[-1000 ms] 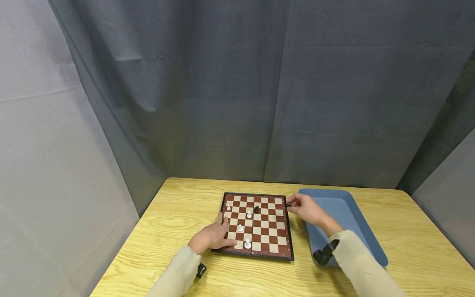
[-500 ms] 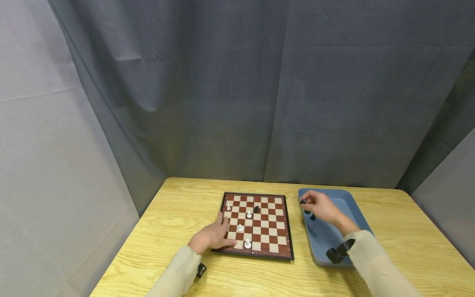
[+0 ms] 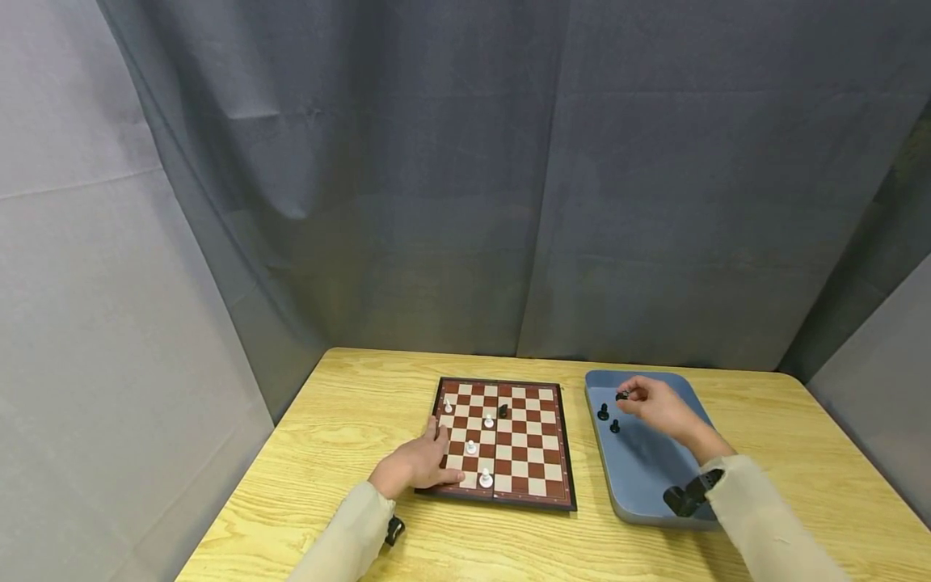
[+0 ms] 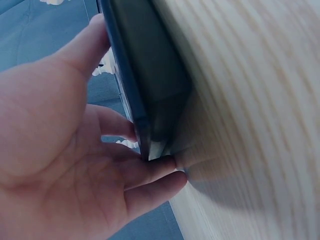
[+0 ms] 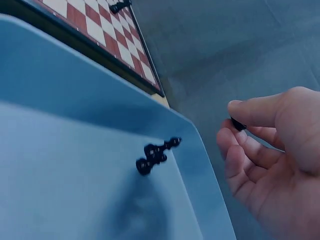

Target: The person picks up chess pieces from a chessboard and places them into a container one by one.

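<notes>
My left hand point(image 3: 418, 462) rests at the near left corner of a red-and-white chessboard point(image 3: 531, 453). Its thumb lies on the top; in the left wrist view, the fingers reach past the board's dark edge point(image 4: 129, 100), and some touch the table. Between thumb and fingers, my right hand point(image 3: 658, 408) pinches a small black chess piece point(image 5: 238, 124), mostly covered, above the blue tray point(image 3: 640, 477). Two black chess pieces, one bigger point(image 3: 603, 412) and one smaller point(image 3: 614, 426), are in the tray's left part. A dark chess piece point(image 3: 503, 411) and several white chess pieces point(image 3: 471, 446) stand on the board.
Board and tray sit side by side on a light wooden table point(image 3: 349, 396), with a strip of wood between them. Grey curtains point(image 3: 451, 202) hang behind the table and at both sides.
My right hand has moved rightward from the board's right edge to over the tray, carrying the black chess piece. Two black chess pieces in the tray have come into view. The left hand stays put.
</notes>
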The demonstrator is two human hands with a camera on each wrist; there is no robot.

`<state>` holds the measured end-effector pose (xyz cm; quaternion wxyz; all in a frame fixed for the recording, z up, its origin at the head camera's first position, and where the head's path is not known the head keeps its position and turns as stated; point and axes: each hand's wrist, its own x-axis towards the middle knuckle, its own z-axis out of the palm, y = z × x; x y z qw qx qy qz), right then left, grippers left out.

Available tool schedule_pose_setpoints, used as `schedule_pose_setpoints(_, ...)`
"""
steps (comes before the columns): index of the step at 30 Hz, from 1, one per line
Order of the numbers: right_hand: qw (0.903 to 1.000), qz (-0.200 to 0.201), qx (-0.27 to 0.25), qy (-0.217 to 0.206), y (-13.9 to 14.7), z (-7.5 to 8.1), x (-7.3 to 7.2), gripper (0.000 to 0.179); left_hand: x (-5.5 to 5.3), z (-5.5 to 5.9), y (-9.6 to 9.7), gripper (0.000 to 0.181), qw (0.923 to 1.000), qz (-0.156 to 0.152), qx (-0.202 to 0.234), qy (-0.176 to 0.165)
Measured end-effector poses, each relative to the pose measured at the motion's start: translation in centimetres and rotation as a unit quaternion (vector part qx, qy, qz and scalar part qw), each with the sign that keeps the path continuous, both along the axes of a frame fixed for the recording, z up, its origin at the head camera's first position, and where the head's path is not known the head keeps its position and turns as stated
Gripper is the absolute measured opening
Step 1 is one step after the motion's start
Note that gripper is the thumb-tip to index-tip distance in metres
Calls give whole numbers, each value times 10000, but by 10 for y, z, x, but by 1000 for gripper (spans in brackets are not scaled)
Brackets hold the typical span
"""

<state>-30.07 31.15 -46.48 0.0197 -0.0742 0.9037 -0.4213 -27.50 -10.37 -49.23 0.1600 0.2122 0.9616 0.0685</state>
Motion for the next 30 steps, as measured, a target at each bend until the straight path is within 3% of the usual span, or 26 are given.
schedule_pose_setpoints(10, 9998, -131, 138, 19, 20, -7, -4, 29, -3, -3, 0, 92, 10000, 8, -44, 16)
schedule_pose_setpoints(30, 9984, -316, 173, -436, 36, -34, -6, 24, -1, -1, 1, 91, 10000, 8, -10, 45)
